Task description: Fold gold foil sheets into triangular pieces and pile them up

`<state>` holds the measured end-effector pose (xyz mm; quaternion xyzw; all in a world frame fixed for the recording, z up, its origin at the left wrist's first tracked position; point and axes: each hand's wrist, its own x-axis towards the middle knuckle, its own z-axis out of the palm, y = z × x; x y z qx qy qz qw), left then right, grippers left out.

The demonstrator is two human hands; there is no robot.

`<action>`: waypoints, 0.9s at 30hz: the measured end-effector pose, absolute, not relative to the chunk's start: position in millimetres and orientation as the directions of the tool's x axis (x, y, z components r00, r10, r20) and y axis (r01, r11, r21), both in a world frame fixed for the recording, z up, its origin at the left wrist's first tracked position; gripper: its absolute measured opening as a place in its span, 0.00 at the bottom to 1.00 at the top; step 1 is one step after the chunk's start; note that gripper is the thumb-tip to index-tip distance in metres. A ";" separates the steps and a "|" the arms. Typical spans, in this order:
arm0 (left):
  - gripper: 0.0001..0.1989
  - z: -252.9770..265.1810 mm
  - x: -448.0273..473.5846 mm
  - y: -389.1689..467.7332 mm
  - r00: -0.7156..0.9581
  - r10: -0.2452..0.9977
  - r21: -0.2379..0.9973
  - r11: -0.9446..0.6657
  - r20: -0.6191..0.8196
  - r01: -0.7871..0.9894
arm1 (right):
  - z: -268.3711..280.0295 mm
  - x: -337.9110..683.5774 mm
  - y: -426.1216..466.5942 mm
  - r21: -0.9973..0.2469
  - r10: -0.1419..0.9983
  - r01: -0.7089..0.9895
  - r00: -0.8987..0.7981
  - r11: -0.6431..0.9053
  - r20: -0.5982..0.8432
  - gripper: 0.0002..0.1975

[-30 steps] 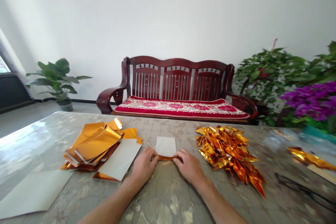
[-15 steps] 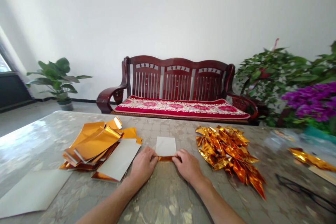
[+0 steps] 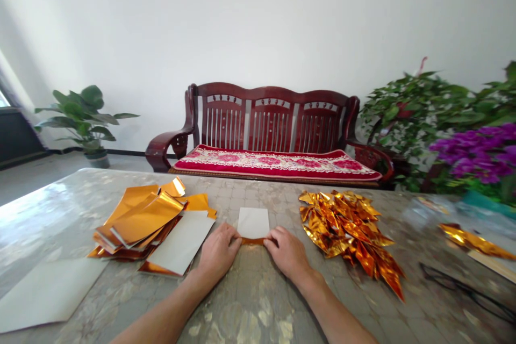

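Observation:
A small sheet of foil paper (image 3: 253, 222) lies white side up on the table, its near edge turned up in a narrow gold strip. My left hand (image 3: 220, 247) pinches the left end of that strip between thumb and fingers. At the right end, my right hand (image 3: 287, 250) grips it the same way. Left of my hands is a loose stack of gold foil sheets (image 3: 141, 217), with a white-backed sheet (image 3: 179, 244) beside it. To the right lies a heap of folded gold foil pieces (image 3: 346, 226).
The patterned table (image 3: 242, 306) holds a large pale sheet (image 3: 50, 293) at left. Eyeglasses (image 3: 463, 287), another gold foil piece (image 3: 475, 241) and clear plastic (image 3: 427, 212) lie at right. Beyond stands a wooden bench (image 3: 270, 118), with potted plants (image 3: 91, 118) on either side.
The view has shifted slightly. Both hands stay at the two ends of the turned-up edge, with hardly any visible movement.

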<state>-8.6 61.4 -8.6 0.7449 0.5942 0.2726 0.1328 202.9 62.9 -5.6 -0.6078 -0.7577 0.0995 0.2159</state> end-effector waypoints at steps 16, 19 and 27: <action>0.09 -10.3 -10.1 61.2 0.142 0.947 0.524 -0.279 0.287 0.805 | -2.7 207.6 58.3 -0.481 0.946 0.821 -0.209 0.307 0.246 0.13; 0.10 -10.4 -10.4 62.3 0.141 0.952 0.504 -0.265 0.272 0.822 | -1.4 206.2 58.3 -0.457 0.951 0.839 -0.214 0.295 0.223 0.14; 0.10 -8.2 -9.7 65.9 0.136 0.960 0.423 -0.231 0.244 0.876 | -4.4 199.1 63.0 -0.339 0.966 0.918 -0.135 0.206 0.221 0.11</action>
